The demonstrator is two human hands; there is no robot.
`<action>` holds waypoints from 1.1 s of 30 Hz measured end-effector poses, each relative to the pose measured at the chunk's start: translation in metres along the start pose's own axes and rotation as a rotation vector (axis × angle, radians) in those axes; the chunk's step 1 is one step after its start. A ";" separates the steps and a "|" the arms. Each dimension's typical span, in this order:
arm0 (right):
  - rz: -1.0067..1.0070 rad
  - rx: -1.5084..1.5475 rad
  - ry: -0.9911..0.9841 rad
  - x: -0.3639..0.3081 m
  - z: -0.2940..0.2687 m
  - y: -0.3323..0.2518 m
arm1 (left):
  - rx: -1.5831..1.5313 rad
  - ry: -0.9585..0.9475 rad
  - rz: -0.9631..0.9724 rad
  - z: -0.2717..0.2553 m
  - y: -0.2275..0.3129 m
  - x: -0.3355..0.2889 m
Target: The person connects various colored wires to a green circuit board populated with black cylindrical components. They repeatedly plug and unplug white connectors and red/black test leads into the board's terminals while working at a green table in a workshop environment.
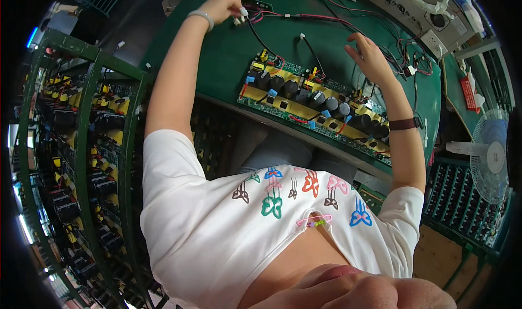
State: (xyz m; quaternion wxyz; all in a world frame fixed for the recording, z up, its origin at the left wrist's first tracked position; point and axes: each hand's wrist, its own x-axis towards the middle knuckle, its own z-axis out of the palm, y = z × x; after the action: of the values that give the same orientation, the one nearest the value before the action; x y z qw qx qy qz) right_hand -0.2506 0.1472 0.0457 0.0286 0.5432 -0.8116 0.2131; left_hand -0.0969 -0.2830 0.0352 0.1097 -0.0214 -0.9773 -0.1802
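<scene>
A long green circuit board point(296, 96) with black capacitors, yellow parts and blue connectors lies along the near edge of the green work table. At the far left of the table, my left hand point(222, 7) pinches a white plug connector point(244, 12). From that plug a black cable point(255, 32) runs down to the board. My right hand point(371, 60) hovers over the board's right end with thumb and forefinger apart, and nothing shows between them. Between my hands a second black cable point(312, 50) with a white plug rises from the board.
Red and black wires point(326, 18) stretch across the back of the table to a grey instrument panel point(413, 10). A green rack point(95, 118) full of similar boards stands at the left. To the right are a fan point(492, 156) and another rack point(459, 203).
</scene>
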 end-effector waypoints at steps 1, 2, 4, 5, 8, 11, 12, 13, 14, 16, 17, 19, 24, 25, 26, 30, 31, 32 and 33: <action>0.000 0.006 -0.005 -0.002 0.001 0.001 | 0.037 -0.021 -0.007 0.001 0.025 -0.011; -0.002 0.013 -0.010 -0.004 0.002 0.003 | -0.064 -0.012 -0.064 0.008 0.034 -0.017; -0.022 0.026 -0.009 -0.002 0.004 -0.001 | -0.065 -0.016 0.045 0.007 0.050 -0.040; -0.029 0.031 -0.010 -0.002 0.005 -0.003 | -0.001 -0.082 0.021 0.005 0.062 -0.050; 0.052 0.042 -0.065 -0.004 0.005 -0.010 | 0.202 -0.050 0.065 0.022 0.090 -0.070; 0.051 0.064 -0.068 -0.005 0.010 -0.013 | 0.191 -0.013 0.104 0.029 0.106 -0.083; 0.054 0.070 -0.073 -0.005 0.010 -0.016 | 0.215 0.039 0.123 0.033 0.108 -0.087; 0.058 0.076 -0.079 -0.005 0.009 -0.019 | 0.233 0.036 0.126 0.035 0.109 -0.090; 0.063 0.081 -0.084 -0.004 0.010 -0.021 | 0.250 0.033 0.129 0.037 0.111 -0.093; 0.042 0.092 -0.066 -0.004 0.013 -0.017 | 0.244 0.068 0.126 0.044 0.109 -0.095; 0.032 0.097 -0.057 -0.005 0.015 -0.015 | 0.249 0.083 0.125 0.046 0.108 -0.096; 0.029 0.110 -0.044 -0.005 0.017 -0.013 | 0.258 0.115 0.129 0.050 0.108 -0.097; 0.049 0.084 -0.088 -0.002 0.016 -0.017 | 0.298 0.137 0.136 0.052 0.109 -0.097; 0.051 0.084 -0.090 -0.003 0.017 -0.015 | 0.305 0.127 0.131 0.051 0.111 -0.096; 0.052 0.085 -0.092 -0.003 0.018 -0.013 | 0.311 0.118 0.127 0.051 0.114 -0.096; 0.081 0.106 -0.088 -0.003 0.021 -0.013 | 0.369 0.080 0.129 0.049 0.118 -0.093; 0.083 0.096 -0.094 -0.003 0.019 -0.016 | 0.395 0.068 0.132 0.047 0.121 -0.092; 0.085 0.086 -0.099 -0.003 0.019 -0.018 | 0.430 0.043 0.137 0.045 0.124 -0.091; 0.085 0.097 -0.098 -0.003 0.019 -0.018 | 0.446 0.033 0.133 0.045 0.126 -0.089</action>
State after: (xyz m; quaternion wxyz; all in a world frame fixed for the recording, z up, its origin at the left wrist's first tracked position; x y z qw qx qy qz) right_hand -0.2295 0.1371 0.0337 -0.0468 0.5190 -0.8230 0.2261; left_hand -0.0089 -0.1494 0.0179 0.1393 -0.0583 -0.9874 0.0476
